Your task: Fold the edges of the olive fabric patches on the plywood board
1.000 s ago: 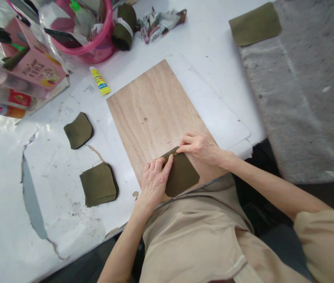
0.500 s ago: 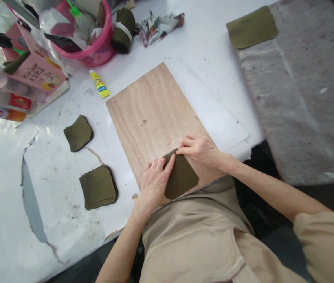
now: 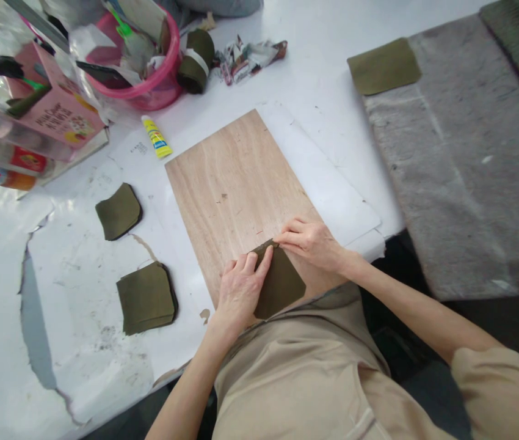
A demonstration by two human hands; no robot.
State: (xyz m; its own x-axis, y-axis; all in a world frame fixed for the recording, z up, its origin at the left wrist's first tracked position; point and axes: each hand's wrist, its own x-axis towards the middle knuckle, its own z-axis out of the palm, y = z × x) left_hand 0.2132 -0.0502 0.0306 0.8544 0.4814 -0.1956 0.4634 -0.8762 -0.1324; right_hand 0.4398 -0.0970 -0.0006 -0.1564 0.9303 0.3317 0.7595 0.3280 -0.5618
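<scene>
An olive fabric piece (image 3: 282, 284) lies on the near end of a wooden board (image 3: 236, 189), close to my body. My left hand (image 3: 242, 284) rests on its left side with fingers spread, the thumb pressing near the top edge. At the top corner of the piece, my right hand (image 3: 308, 243) pinches the edge between thumb and fingers. A narrow strip along that top edge looks folded over. Left of the board are two stacks of similar olive pieces, an upper one (image 3: 119, 212) and a lower one (image 3: 146, 298).
Beyond the board lie a yellow tube (image 3: 156, 137), a pink basket (image 3: 168, 73), an olive roll (image 3: 196, 61) and a crumpled wrapper (image 3: 250, 60). A pink box (image 3: 60, 110) and bottles stand at left. A grey padded surface (image 3: 465, 159) at right bears another olive piece (image 3: 385, 66).
The view has shifted slightly, so most things sit a little lower. Both hands keep nearly the same places on the fabric piece; my right fingers look more closed at its corner.
</scene>
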